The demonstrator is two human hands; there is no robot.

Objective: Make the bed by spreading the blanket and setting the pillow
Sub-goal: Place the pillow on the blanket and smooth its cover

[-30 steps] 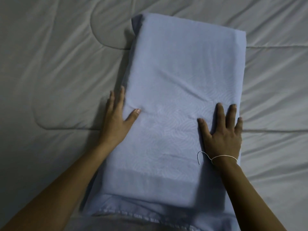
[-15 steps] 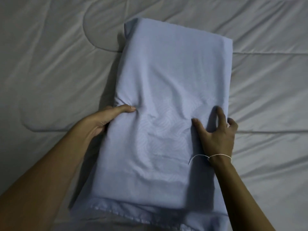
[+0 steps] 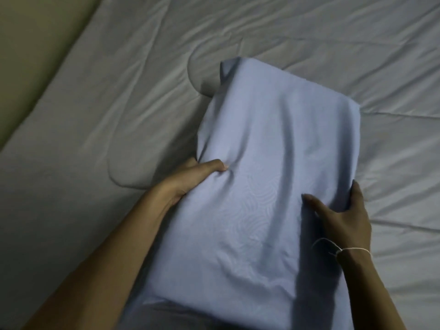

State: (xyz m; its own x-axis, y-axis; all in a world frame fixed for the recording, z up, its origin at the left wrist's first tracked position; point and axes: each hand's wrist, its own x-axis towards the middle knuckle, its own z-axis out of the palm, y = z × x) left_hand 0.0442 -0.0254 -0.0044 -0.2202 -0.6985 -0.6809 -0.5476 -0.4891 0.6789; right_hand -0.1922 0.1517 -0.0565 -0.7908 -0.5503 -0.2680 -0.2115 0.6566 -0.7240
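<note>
Gripping the pillow (image 3: 269, 177) edges, now lifted leftward.

The pillow (image 3: 269, 177) lies on the blanket (image 3: 119, 110), lengthwise away from the person, its near end at the bottom edge of the view and its far end tilted toward the right. The blanket covers the bed from the far edge to the near one. The left hand (image 3: 190, 177) is at the pillow's left edge, thumb on top, fingers under the side. The right hand (image 3: 342, 217) is at the right edge, thumb on top, fingers round the side. A string (image 3: 342, 250) circles the right wrist. Beyond the blanket's left edge, at the far left corner, lies a bare surface (image 3: 28, 44).
</note>
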